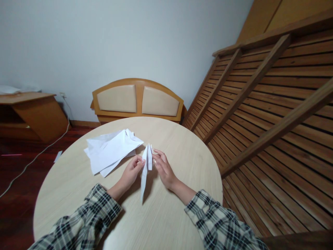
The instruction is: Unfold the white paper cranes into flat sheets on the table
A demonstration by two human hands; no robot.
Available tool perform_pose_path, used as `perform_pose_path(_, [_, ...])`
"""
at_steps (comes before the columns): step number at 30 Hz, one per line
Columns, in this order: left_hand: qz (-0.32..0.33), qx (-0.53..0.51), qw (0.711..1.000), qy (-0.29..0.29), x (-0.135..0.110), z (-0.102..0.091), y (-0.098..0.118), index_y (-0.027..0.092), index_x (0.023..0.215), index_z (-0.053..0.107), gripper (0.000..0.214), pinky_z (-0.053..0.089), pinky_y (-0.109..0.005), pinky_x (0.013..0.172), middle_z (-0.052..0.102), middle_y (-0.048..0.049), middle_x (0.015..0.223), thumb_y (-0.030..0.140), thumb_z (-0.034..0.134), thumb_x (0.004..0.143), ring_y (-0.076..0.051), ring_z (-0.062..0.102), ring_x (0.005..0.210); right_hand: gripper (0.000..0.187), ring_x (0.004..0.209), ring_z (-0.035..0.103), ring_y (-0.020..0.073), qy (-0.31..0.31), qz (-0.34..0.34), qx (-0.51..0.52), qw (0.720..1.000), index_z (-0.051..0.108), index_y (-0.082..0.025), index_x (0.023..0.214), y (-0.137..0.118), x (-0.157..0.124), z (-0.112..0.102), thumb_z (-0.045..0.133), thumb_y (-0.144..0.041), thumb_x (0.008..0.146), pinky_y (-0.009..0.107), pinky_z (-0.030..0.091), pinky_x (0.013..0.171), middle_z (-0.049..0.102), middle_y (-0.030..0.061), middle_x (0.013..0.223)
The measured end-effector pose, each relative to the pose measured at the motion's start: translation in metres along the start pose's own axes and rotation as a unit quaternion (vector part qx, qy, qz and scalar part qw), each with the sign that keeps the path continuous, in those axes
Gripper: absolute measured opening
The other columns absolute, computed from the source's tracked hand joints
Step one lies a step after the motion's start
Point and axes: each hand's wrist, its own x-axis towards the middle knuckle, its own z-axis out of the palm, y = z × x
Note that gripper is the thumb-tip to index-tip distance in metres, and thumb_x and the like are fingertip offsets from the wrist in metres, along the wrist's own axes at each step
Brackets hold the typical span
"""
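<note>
A folded white paper (145, 170) stands on edge over the middle of the round table, its narrow layers seen almost end-on. My left hand (133, 171) pinches it from the left between thumb and fingers. On the other side, my right hand (164, 170) has its fingertips against the right-hand flap, gripping at the upper part of the fold. The paper partly hides where those right fingertips meet it. Left of the folded piece and just beyond my left hand lies a loose pile of white paper sheets (111, 152), overlapping and creased.
The round pale wooden table (166, 229) carries the paper. Behind it stands a headboard (139, 97) with two cream panels. A slatted wooden bed frame (260, 114) leans along the right. At left are a wooden desk (49, 118) and a white cable (39, 155) on the floor.
</note>
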Motion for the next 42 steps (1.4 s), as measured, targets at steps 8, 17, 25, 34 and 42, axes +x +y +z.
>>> perform_pose_path(8, [-0.035, -0.032, 0.998, -0.031, -0.003, 0.001, 0.005, 0.021, 0.078, 0.052, 0.028, 0.041, -0.028, 0.063, 0.058, 0.0019, 0.068, 0.045, 0.067, 0.078, -0.016, 0.055, 0.065, 0.041, 0.135, 0.039, 0.0258, 0.061, -0.03, -0.148, 0.987, 0.061, -0.026, 0.12, -0.001, 0.004, -0.002, 0.056, -0.011, 0.083, 0.048, 0.038, 0.109, 0.038, 0.01, 0.145])
perform_pose_path(17, [-0.008, -0.022, 0.999, -0.03, -0.003, 0.0, 0.005, 0.018, 0.077, 0.058, 0.022, 0.042, -0.029, 0.067, 0.059, -0.0011, 0.075, 0.039, 0.067, 0.079, -0.016, 0.053, 0.07, 0.022, 0.125, 0.048, 0.0247, 0.09, -0.096, -0.259, 0.957, 0.067, -0.024, 0.107, -0.003, 0.008, -0.009, 0.057, -0.017, 0.089, 0.048, 0.042, 0.103, 0.052, 0.0114, 0.132])
perform_pose_path(25, [0.004, 0.0, 1.0, 0.011, 0.002, -0.007, -0.002, 0.02, 0.073, 0.057, 0.02, 0.041, -0.029, 0.067, 0.06, -0.0001, 0.075, 0.037, 0.067, 0.076, -0.016, 0.053, 0.069, 0.012, 0.115, 0.053, 0.0244, 0.089, -0.121, -0.258, 0.955, 0.068, -0.024, 0.093, -0.002, 0.009, -0.011, 0.063, -0.016, 0.086, 0.046, 0.044, 0.096, 0.059, 0.0085, 0.122])
perform_pose_path(34, [-0.008, -0.096, 0.994, 0.047, 0.003, -0.005, -0.004, 0.022, 0.084, 0.052, 0.02, 0.046, -0.035, 0.089, 0.073, -0.0058, 0.105, 0.036, 0.066, 0.082, -0.02, 0.066, 0.098, 0.01, 0.104, 0.061, 0.0218, 0.057, -0.102, -0.187, 0.975, 0.061, -0.022, 0.089, -0.006, 0.009, -0.009, 0.061, -0.013, 0.083, 0.041, 0.043, 0.092, 0.071, 0.0041, 0.108])
perform_pose_path(42, [0.005, -0.141, 0.987, 0.07, 0.005, -0.006, -0.007, 0.023, 0.089, 0.049, 0.019, 0.046, -0.037, 0.095, 0.074, -0.005, 0.104, 0.037, 0.061, 0.088, -0.021, 0.065, 0.108, 0.01, 0.085, 0.062, 0.0208, 0.035, -0.107, -0.193, 0.975, 0.06, -0.022, 0.088, -0.004, 0.008, -0.006, 0.06, -0.015, 0.081, 0.042, 0.043, 0.092, 0.07, 0.0026, 0.084])
